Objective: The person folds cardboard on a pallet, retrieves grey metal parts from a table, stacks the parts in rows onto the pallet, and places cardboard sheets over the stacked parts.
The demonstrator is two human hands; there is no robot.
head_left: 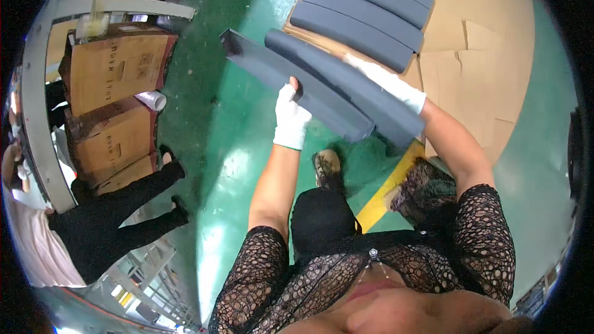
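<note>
Head view, looking down at a green painted floor (241,167). A person in a black lace top stands with both arms stretched forward, wearing white gloves. The left hand (291,117) is closed around the near edge of a long dark grey panel (291,77), thumb on top, roughly at its middle. A second long grey panel (365,96), with a rounded face, lies right beside and partly under the first. The right hand (390,83) rests along this second panel's far side; its fingers are mostly hidden, so whether it grips or only steadies cannot be told. Both panels are held in the air over the floor, just off the near left corner of a flattened sheet of brown cardboard (482,80).

On that cardboard, toward its far left corner, lies a row of matching grey panels (365,9), side by side and touching.

To handle this well, the two long pieces should be kept level and parallel, each hand near the balance point, so that neither end dips or scrapes the row.

Counts: two panels in hand; four panels visible in the row, the farthest cut off by the picture's edge. Three stacked brown cartons (117,68) stand at the left beside a grey rail. A yellow floor line (387,188) runs near the person's feet. One other person in black trousers (124,210) stands at the left.
</note>
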